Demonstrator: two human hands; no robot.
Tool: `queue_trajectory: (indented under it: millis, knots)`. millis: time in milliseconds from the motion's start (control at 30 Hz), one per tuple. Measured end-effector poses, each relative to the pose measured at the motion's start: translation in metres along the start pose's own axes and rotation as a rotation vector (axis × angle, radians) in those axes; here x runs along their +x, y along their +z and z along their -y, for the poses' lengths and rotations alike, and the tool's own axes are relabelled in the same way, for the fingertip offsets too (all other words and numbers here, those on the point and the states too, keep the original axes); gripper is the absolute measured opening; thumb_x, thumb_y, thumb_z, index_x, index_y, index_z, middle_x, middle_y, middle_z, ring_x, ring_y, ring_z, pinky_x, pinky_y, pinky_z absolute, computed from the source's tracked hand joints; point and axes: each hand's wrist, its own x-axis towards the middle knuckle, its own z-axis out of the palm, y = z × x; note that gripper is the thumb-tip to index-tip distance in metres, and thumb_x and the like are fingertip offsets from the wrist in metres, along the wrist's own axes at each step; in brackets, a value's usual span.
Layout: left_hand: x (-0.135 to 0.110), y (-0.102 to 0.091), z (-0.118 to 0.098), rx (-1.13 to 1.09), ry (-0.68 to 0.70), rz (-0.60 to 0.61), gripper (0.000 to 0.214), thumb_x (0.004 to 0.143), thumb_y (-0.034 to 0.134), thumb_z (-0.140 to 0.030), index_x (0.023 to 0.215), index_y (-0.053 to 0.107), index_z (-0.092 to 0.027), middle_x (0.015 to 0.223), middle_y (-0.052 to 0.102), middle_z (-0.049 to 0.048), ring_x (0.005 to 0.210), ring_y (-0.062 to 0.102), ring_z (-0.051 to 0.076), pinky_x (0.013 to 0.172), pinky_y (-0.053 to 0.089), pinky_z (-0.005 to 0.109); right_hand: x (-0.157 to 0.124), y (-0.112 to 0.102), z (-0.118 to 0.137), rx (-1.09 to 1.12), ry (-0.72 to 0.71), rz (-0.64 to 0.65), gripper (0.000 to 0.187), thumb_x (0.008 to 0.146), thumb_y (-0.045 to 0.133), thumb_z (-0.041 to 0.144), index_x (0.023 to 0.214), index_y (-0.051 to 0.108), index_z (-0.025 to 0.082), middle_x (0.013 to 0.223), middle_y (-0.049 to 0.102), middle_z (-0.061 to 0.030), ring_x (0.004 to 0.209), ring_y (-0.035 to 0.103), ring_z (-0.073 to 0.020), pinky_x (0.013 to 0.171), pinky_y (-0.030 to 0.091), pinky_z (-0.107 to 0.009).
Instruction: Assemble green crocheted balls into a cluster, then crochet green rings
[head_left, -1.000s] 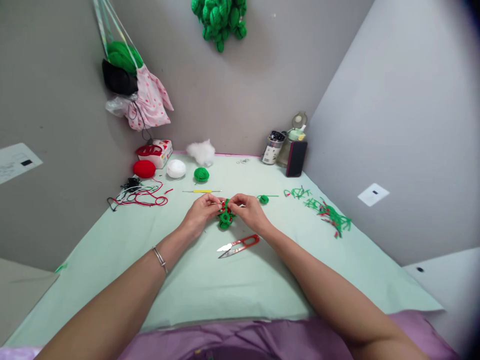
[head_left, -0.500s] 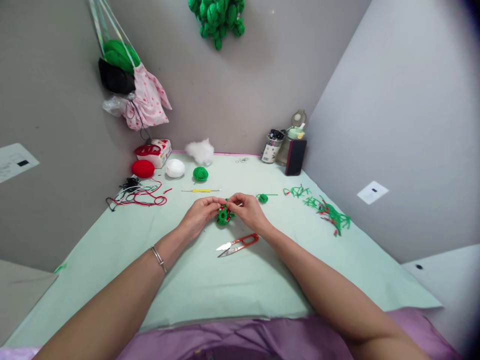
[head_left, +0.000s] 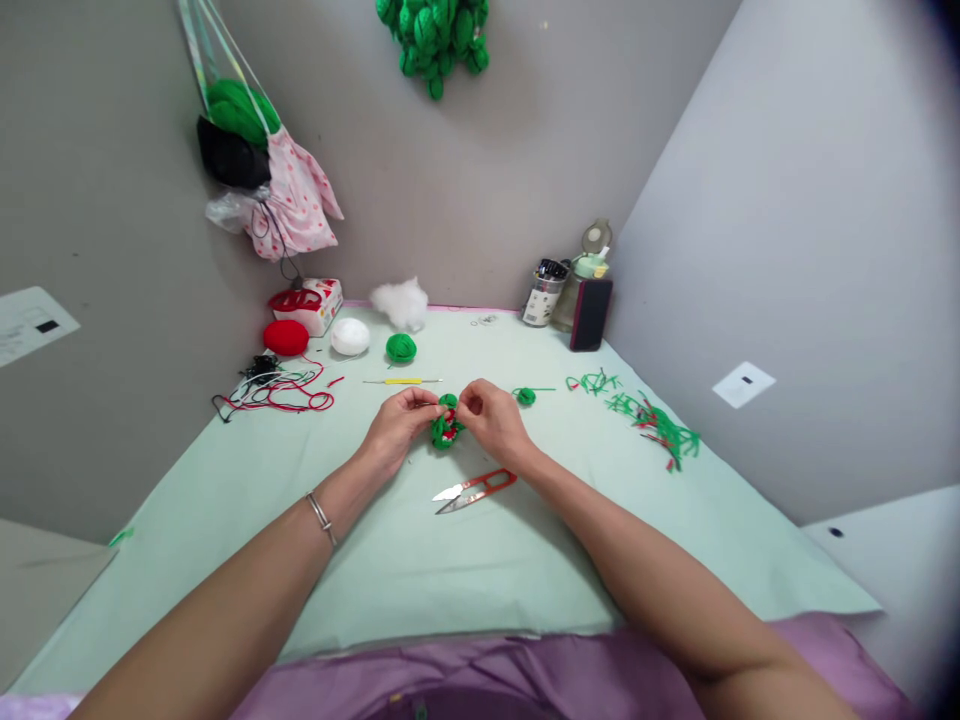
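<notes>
A small green crocheted piece with red and white parts (head_left: 444, 433) hangs just above the table in front of me. My left hand (head_left: 397, 425) pinches its upper left side between thumb and forefinger. At the upper right of the piece is my right hand (head_left: 495, 418), its thumb and fingertips pressed together; what they hold is too small to make out. Below the hands lie thread snips with orange handles (head_left: 491, 484), their blades apart and pointing left. Beyond the left hand rests a crochet hook with a yellow grip (head_left: 403, 381). A little green yarn ball (head_left: 526, 397) lies right of my right hand.
Red (head_left: 286, 338), white (head_left: 350, 337) and green yarn balls (head_left: 401, 348) stand at the back left, near white stuffing (head_left: 403, 304). Loose yarn strands (head_left: 281, 390) spread at left, green scraps (head_left: 660, 430) at right. A phone (head_left: 592, 315) leans by a pen cup (head_left: 543, 295).
The crocheted piece has turned, showing more red and a green lobe on top. My right hand has shifted slightly up and to the right of it; the left stays nearly in place.
</notes>
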Motion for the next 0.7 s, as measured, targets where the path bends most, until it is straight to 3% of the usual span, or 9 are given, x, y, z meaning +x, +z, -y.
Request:
queue_trajectory:
  millis: [100,233,367,467,600,700]
  knots:
    - [0.001,-0.002,-0.004,0.037,0.023,-0.035,0.029,0.054,0.085,-0.019,0.075,0.066,-0.016,0.071,0.067,-0.0001,0.071,0.063,0.014,0.071,0.047,0.028,0.005,-0.003,-0.005,-0.069,-0.027,-0.066,0.007,0.075,0.055,0.016,0.070,0.054,0.020,0.065,0.057,0.0021,0.062,0.052,-0.0136,0.063,0.039,-0.026]
    - [0.003,-0.004,-0.003,0.208,0.034,0.056,0.023,0.063,0.080,-0.023,0.084,0.073,-0.016,0.076,0.071,0.0035,0.071,0.063,0.016,0.070,0.047,0.030,0.009,-0.005,-0.007,-0.064,-0.053,-0.113,0.007,0.075,0.055,0.017,0.069,0.054,0.020,0.068,0.058,0.0011,0.064,0.052,-0.0141,0.065,0.041,-0.027]
    - [0.003,-0.005,-0.001,0.315,0.003,0.131,0.020,0.067,0.080,-0.029,0.081,0.075,-0.015,0.073,0.071,0.0048,0.065,0.061,0.016,0.067,0.047,0.030,0.008,-0.019,-0.001,0.091,-0.074,-0.044,0.009,0.082,0.056,0.023,0.074,0.058,0.019,0.075,0.062,-0.0010,0.069,0.055,-0.0145,0.071,0.044,-0.028]
    - [0.005,-0.007,0.000,0.228,-0.015,0.120,0.023,0.066,0.083,-0.032,0.074,0.070,-0.015,0.071,0.068,0.0028,0.063,0.061,0.014,0.064,0.047,0.027,0.003,-0.039,0.007,0.166,-0.122,0.232,0.016,0.088,0.057,0.032,0.084,0.064,0.018,0.081,0.065,-0.0018,0.075,0.057,-0.0150,0.072,0.045,-0.028]
    - [0.008,-0.014,-0.004,0.108,-0.051,0.101,0.026,0.067,0.084,-0.030,0.080,0.066,-0.015,0.078,0.069,0.0023,0.066,0.063,0.012,0.063,0.049,0.022,-0.011,-0.054,0.021,-0.047,-0.192,0.816,0.018,0.078,0.074,0.032,0.088,0.068,0.019,0.083,0.065,-0.0005,0.073,0.056,-0.0141,0.067,0.043,-0.025]
    - [0.007,-0.016,-0.009,0.038,-0.076,0.115,0.027,0.069,0.083,-0.024,0.086,0.064,-0.016,0.086,0.072,0.0042,0.070,0.067,0.013,0.064,0.052,0.022,-0.021,-0.049,0.030,-0.303,-0.312,0.965,0.021,0.072,0.078,0.022,0.091,0.068,0.019,0.090,0.064,-0.0020,0.074,0.055,-0.0140,0.066,0.040,-0.025]
